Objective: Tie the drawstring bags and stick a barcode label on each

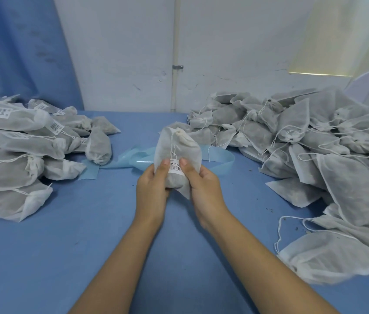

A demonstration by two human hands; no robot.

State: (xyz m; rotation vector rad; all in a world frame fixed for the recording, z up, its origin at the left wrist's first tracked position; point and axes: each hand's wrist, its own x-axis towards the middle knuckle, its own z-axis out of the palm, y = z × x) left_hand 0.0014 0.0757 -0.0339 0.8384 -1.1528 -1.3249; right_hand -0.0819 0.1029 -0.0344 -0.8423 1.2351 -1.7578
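A white mesh drawstring bag (177,146) with dark filling stands upright above the middle of the blue table, its neck tied shut at the top with string hanging down. A white barcode label (175,168) sits on its lower front. My left hand (153,189) grips the bag's lower left side, thumb beside the label. My right hand (203,184) grips the lower right side, thumb at the label's right edge.
A stack of labelled, tied bags (16,150) lies at the left. A large heap of bags without labels (314,150), strings trailing, fills the right side. A pale blue backing strip (219,158) curls on the blue table (88,245) behind the held bag. A white wall stands behind.
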